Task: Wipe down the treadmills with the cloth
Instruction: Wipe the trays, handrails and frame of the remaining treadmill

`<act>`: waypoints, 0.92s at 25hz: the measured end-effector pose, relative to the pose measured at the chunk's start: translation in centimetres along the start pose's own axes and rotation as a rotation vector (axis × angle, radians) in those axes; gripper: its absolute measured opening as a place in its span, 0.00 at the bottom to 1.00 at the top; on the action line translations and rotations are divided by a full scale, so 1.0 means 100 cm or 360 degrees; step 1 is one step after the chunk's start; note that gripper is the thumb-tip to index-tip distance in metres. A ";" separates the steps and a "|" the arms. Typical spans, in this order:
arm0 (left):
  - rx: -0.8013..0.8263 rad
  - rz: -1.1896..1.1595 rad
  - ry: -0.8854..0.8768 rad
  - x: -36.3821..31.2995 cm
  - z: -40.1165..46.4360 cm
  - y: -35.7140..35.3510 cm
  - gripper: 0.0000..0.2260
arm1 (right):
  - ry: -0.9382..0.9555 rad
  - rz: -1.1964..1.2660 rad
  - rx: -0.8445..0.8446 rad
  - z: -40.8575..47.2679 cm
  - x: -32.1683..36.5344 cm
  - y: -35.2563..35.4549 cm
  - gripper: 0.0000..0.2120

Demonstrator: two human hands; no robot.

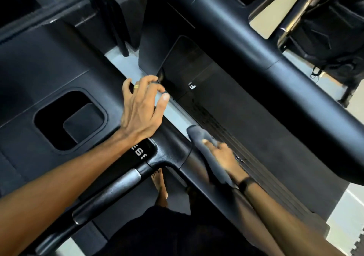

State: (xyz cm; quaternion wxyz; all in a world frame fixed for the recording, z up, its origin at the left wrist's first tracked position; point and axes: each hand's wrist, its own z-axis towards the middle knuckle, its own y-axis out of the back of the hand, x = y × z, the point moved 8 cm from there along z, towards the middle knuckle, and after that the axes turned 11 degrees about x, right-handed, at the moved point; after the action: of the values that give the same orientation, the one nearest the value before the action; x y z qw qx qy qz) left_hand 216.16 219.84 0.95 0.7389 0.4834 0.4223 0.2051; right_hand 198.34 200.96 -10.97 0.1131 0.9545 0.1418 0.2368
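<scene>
With the right hand (224, 153) gripping the grey cloth (208, 153) at lower centre of the frame and the left hand (141, 108) spread loosely over the treadmill console (59, 74) edge, flatten the cloth fully – long overlapping strokes along the ribbed side rail (256, 167) likely work best.

head view: single, worn on head | faces: forward and steeply down | range: close, arm's length over treadmill console (59, 74) | frame: tilted, wide-angle | covers: both forearms, console, floor (173, 116) | shared view: none, one camera
</scene>
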 end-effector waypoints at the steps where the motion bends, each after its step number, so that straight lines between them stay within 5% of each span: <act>1: 0.0002 0.0009 -0.0002 -0.002 0.000 -0.001 0.20 | -0.0028 -0.0298 -0.0191 -0.019 -0.005 0.005 0.29; 3: -0.0018 -0.0007 -0.0013 -0.003 0.000 -0.001 0.21 | 0.0191 -0.0789 -0.0634 -0.053 0.028 -0.007 0.29; 5: -0.0062 -0.0033 -0.0013 -0.003 0.000 0.002 0.22 | 0.0507 -0.0841 -0.0835 -0.061 0.093 -0.029 0.28; 9: -0.0084 -0.0056 -0.0019 -0.001 -0.002 0.003 0.20 | 0.0652 -0.0267 -0.0085 0.035 0.139 -0.038 0.27; 11: -0.0111 -0.0142 -0.0011 0.002 -0.002 0.005 0.18 | 0.0436 0.0079 0.0168 0.062 0.094 -0.029 0.39; 13: -0.0177 -0.0328 0.0121 0.013 -0.002 0.013 0.18 | 0.0149 0.0116 0.0130 0.050 0.036 -0.020 0.51; 16: -0.0396 -0.0443 0.0327 0.046 -0.004 0.046 0.19 | 0.0164 -0.0487 -0.0339 -0.011 0.022 -0.002 0.38; 19: -0.0337 -0.0170 0.0279 0.077 0.003 0.065 0.17 | 0.0576 -0.0988 -0.0804 -0.055 0.108 -0.036 0.32; 21: -0.0164 0.0020 0.0223 0.086 0.010 0.056 0.17 | 0.0702 -0.0787 -0.0659 -0.030 0.158 -0.049 0.27; 23: -0.0039 0.0053 0.0192 0.088 0.018 0.044 0.18 | 0.0636 -0.0374 -0.0203 0.029 0.167 -0.045 0.24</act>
State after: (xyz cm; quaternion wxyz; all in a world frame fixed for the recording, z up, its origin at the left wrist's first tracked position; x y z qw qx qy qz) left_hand 223.04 227.07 1.42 0.7144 0.4680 0.4554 0.2514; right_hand 212.89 210.14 -7.74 0.1697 0.8565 0.2561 0.4148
